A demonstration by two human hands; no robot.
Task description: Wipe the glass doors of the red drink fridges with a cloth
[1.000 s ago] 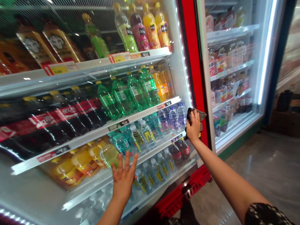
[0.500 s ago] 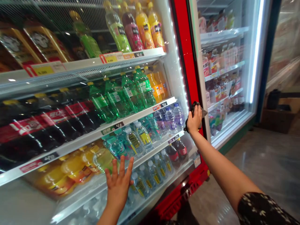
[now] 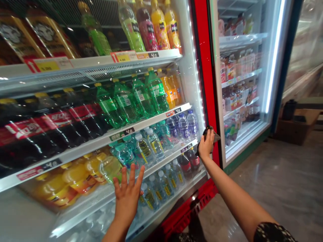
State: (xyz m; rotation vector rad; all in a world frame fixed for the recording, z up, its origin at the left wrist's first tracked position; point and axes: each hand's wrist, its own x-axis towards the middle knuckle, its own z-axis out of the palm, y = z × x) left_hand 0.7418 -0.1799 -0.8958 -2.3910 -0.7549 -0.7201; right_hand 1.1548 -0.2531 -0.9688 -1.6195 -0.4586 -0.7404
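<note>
My right hand (image 3: 206,144) lies over a dark, crumpled cloth (image 3: 215,137) and presses it against the door's edge, near the red frame (image 3: 205,64) of the drinks fridge. Most of the cloth is hidden under the palm and fingers. With fingers spread, my left hand (image 3: 127,196) is held up at the glass door, in front of the lower shelves; it holds nothing. Whether its palm touches the glass I cannot tell. Behind the glass near it are clear water bottles (image 3: 145,149) and a pale green drink bottle (image 3: 109,167).
Higher shelves hold cola bottles (image 3: 55,116), green soda bottles (image 3: 141,95) and juice bottles (image 3: 160,25). A second lit fridge (image 3: 242,75) stands to the right. Beyond the grey floor (image 3: 272,181) is a cardboard box (image 3: 290,129) with a black container (image 3: 289,110) by it.
My right hand has slid down along the door's edge with the cloth. My left hand stays spread in nearly the same spot. The view has shifted slightly.
</note>
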